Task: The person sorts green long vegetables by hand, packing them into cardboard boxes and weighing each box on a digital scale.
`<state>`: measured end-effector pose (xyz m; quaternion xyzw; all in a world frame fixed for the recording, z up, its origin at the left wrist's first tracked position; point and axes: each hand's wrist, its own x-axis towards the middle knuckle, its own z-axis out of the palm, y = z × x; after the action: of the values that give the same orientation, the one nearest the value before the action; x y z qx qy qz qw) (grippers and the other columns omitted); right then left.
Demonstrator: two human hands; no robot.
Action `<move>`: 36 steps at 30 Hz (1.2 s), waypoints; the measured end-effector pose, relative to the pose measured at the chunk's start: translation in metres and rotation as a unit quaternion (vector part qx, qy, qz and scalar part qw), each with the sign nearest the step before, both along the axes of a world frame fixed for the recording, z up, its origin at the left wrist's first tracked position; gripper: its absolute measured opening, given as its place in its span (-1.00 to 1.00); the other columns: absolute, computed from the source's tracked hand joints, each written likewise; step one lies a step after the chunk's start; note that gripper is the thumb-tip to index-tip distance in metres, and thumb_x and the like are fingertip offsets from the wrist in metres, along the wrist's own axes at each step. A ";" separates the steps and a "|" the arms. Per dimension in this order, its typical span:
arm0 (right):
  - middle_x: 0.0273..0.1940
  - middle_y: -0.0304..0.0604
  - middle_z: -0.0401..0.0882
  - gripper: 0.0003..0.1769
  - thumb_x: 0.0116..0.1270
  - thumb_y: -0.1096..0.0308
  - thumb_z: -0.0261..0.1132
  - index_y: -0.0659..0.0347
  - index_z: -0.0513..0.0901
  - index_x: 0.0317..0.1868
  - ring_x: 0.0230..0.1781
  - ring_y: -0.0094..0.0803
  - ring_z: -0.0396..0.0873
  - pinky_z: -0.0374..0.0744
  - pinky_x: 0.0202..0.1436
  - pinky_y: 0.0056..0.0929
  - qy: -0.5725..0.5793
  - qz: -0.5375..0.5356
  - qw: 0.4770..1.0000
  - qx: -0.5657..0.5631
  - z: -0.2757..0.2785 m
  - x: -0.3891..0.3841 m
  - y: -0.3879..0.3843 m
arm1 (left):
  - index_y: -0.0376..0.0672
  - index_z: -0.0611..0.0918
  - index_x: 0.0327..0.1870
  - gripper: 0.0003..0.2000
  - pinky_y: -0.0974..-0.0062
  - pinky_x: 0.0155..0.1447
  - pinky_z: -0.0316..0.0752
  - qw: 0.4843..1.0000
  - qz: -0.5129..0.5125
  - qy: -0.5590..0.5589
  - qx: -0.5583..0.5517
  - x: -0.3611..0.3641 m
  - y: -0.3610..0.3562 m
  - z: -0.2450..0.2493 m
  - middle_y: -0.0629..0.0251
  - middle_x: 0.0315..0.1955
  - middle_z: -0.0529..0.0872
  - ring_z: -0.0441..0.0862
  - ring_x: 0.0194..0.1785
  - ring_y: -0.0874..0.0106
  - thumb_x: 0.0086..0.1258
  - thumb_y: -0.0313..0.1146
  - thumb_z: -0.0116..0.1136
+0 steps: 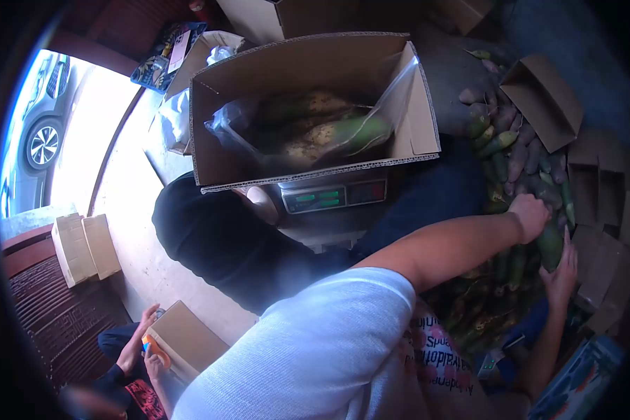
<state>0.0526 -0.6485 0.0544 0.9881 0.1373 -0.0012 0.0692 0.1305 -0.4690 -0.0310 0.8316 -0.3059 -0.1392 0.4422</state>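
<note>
My left arm, in a white sleeve, crosses to the right. My left hand (530, 215) is closed on the upper part of a large green radish (550, 250). At its lower end, my right hand (561, 271) grips it, some fingers extended along its side. Beside and below my hands lies a heap of green radishes and pinkish-purple roots (516, 157). In front of me, an open cardboard box (420, 105) lined with clear plastic holds several large green and tan radishes. It rests on a digital scale (315, 199) with lit green digits.
At lower left, a co-worker's hands (147, 325) hold an orange tape roll (158, 352) against a cardboard box (189, 336). More boxes (542, 101) stand at the right. A phone (180, 50) lies at upper left. A car (43, 140) shows outside the doorway.
</note>
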 end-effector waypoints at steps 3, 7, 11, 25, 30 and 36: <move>0.11 0.04 0.41 0.07 -0.23 0.54 0.41 0.05 0.18 0.41 0.12 0.02 0.41 0.43 0.19 -0.10 0.052 -0.059 0.993 -0.088 0.010 0.011 0.010 | -0.15 0.58 0.07 -0.62 0.25 0.10 0.43 0.998 -0.049 -0.002 0.036 -0.001 0.013 0.018 0.07 0.05 0.60 0.55 0.14 0.27 0.20 -0.28 0.14; 0.13 -0.01 0.41 0.07 -0.21 0.57 0.39 0.01 0.16 0.42 0.14 -0.02 0.41 0.44 0.15 -0.10 0.072 -0.152 0.962 -0.215 0.024 0.036 0.005 | -0.09 0.50 0.21 -0.49 -0.05 0.32 0.17 0.999 0.049 -0.009 -0.020 -0.002 0.034 0.026 -0.01 0.27 0.38 0.23 0.38 0.02 0.19 -0.22 0.19; 0.17 -0.05 0.42 0.03 -0.19 0.62 0.35 0.05 0.19 0.41 0.18 -0.05 0.40 0.44 0.16 -0.15 -0.052 -0.020 0.995 -0.086 0.062 0.081 0.035 | -0.03 0.42 0.31 -0.41 -0.20 0.42 -0.10 0.984 0.154 -0.086 -0.020 -0.001 0.138 0.055 -0.08 0.41 0.10 -0.12 0.47 -0.18 0.21 -0.16 0.20; -0.05 -0.06 0.52 -0.18 -0.25 0.35 0.34 0.12 0.37 0.19 0.05 -0.06 0.48 0.49 0.08 -0.15 0.268 0.463 0.842 -0.067 -0.029 0.136 0.459 | -0.16 0.42 0.24 -0.62 0.38 0.19 0.46 0.766 0.605 -0.185 -0.116 -0.090 0.488 0.065 0.13 0.09 0.49 0.50 0.18 0.23 0.40 -0.48 0.04; 0.11 -0.13 0.43 -0.13 -0.13 0.30 0.43 0.01 0.29 0.28 0.18 -0.11 0.40 0.51 0.11 -0.12 0.299 0.470 0.829 -0.050 -0.112 0.115 0.501 | -0.17 0.37 0.29 -0.59 0.35 0.20 0.47 0.753 0.616 -0.186 -0.138 -0.098 0.498 0.072 0.08 0.17 0.46 0.49 0.20 0.21 0.42 -0.49 0.03; 0.26 -0.03 0.24 -0.05 -0.09 0.28 0.44 0.00 0.18 0.36 0.30 -0.03 0.24 0.43 0.26 -0.11 0.274 0.446 0.848 -0.086 -0.142 0.115 0.494 | -0.17 0.36 0.30 -0.57 0.34 0.19 0.48 0.753 0.596 -0.206 -0.187 -0.106 0.501 0.074 0.11 0.22 0.44 0.50 0.18 0.22 0.42 -0.48 0.04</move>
<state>0.1671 -0.1546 -0.0880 0.7700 0.5759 -0.2530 0.1070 0.0247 0.0322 0.0431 0.7548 0.1486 0.3874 0.5080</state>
